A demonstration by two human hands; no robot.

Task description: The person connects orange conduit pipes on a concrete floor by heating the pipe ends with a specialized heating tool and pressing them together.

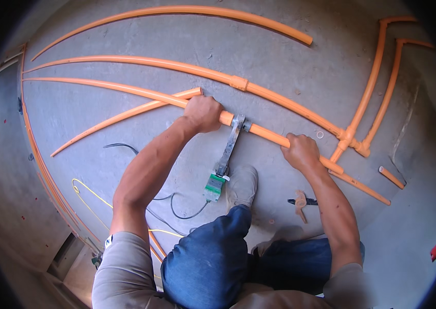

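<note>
My left hand point(203, 113) is wrapped round a long orange pipe point(130, 89), close to its end, where a wider orange coupling point(226, 118) shows. In my right hand point(301, 151) is another orange pipe point(269, 135). Between the two facing ends stands a pipe fusion welder point(227, 149), its metal plate at the pipes and its green body point(214, 187) toward me, beside my shoe point(242, 185). Both pipe ends meet the heating sockets on the plate; how deep they sit is hidden.
Beyond lies a jointed orange pipe point(290, 106) running to branching pipes point(349, 136) at right. Loose pipes point(176, 9) lie further off and at left. A black cable point(187, 216) and yellow cord point(91, 191) trail near my left leg. An orange-and-black hand tool point(301, 202) lies right of my shoe.
</note>
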